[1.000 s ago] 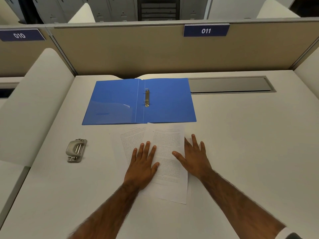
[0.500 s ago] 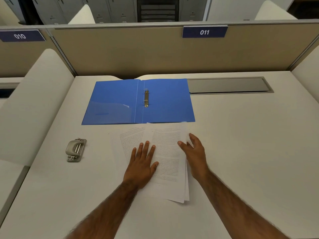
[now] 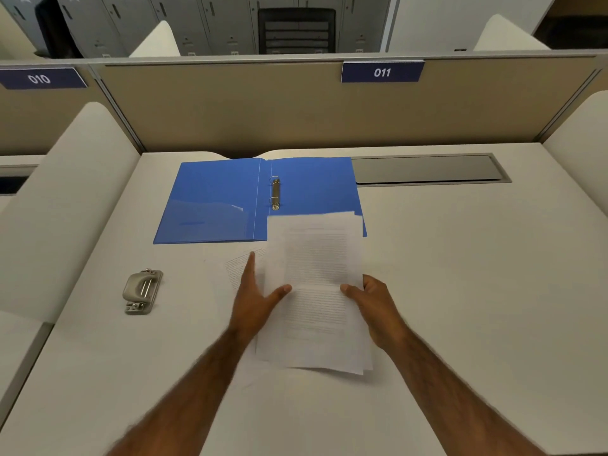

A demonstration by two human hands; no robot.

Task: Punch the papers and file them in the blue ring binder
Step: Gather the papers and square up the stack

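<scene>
The blue ring binder (image 3: 217, 199) lies open and flat at the back of the desk, its metal rings (image 3: 275, 193) in the middle. A small stack of printed papers (image 3: 316, 258) is lifted off the desk, its top edge overlapping the binder's right flap. My right hand (image 3: 375, 307) grips the stack's right edge, thumb on top. My left hand (image 3: 256, 297) is at the stack's left edge, thumb on the paper and fingers stretched forward beneath it. One more printed sheet (image 3: 235, 268) lies on the desk under my left hand. A grey metal hole punch (image 3: 142, 291) sits to the left.
A grey recessed cable tray (image 3: 427, 169) runs along the back right of the white desk (image 3: 477, 274). A beige partition (image 3: 263, 110) closes the far side, and white curved dividers (image 3: 59, 209) flank both sides.
My right hand slid under the papers' right edge and closed on them. The stack has risen off the desk and shifted toward the binder. My left hand turned from flat on the paper to its left edge.
</scene>
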